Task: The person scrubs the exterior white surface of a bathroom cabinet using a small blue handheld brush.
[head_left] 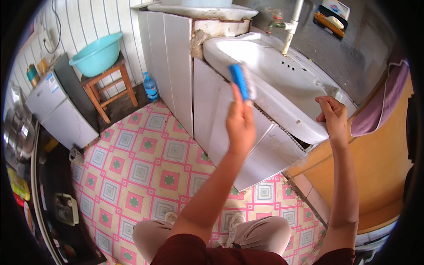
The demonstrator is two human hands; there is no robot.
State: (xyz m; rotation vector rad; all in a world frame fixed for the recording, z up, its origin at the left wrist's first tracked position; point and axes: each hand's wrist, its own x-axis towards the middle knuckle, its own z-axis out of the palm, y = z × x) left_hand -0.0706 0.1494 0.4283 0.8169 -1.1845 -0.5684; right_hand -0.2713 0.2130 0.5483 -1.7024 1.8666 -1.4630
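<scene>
My left hand point(241, 123) is closed around a blue scrubbing brush point(239, 82) with pale bristles, raised in front of the white sink point(270, 102). The brush is slightly blurred. Over the sink's right end, close to the rim, is my right hand point(333, 115) with its fingers curled in. I see nothing in it, and I cannot tell whether it touches the rim. Above the sink's back edge stands a tap point(278, 25) beside a white upright pipe point(293, 27).
A soap holder point(332, 20) hangs on the back wall, and a purple towel point(380, 102) at right. Left are a turquoise basin point(98, 56) on a wooden stool point(106, 84), a small fridge point(59, 106) and a blue bottle point(150, 87). Patterned flooring point(145, 163) lies below.
</scene>
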